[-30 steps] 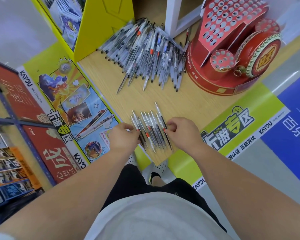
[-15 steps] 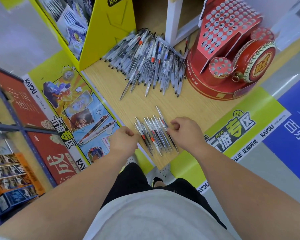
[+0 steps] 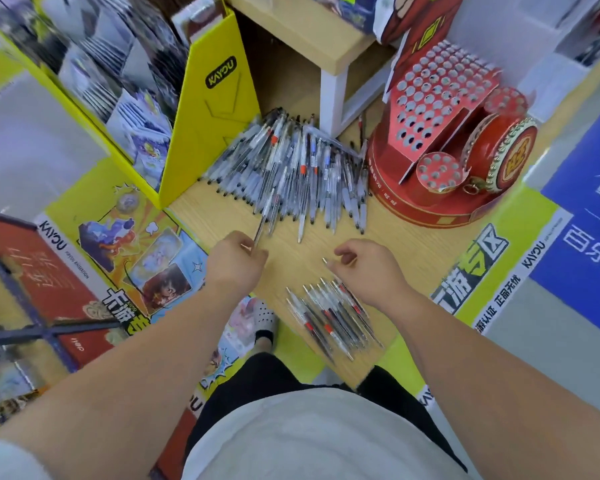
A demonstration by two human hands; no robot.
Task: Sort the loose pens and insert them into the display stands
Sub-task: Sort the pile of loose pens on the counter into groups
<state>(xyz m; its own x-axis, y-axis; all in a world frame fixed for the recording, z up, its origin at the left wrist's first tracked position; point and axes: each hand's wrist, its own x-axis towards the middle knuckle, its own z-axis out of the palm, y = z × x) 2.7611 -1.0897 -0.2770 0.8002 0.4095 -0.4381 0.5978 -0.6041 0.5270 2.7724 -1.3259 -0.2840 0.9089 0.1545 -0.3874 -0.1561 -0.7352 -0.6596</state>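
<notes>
Pens point(image 3: 284, 174) on wood tbl point(image 3: 388, 233), shop

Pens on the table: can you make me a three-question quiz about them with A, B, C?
1. Where is the red stand? A) right of the big pen pile B) left of it C) on the floor
2. What colour is the KAYOU board? A) purple B) yellow C) black
3. What is the left hand doing? A) lying flat B) holding the stand C) pinching a pen

1 A: the stand sits at the pile's right. 2 B: the board is plainly yellow. 3 C: its fingers pinch a pen at the pile's near edge.
</notes>
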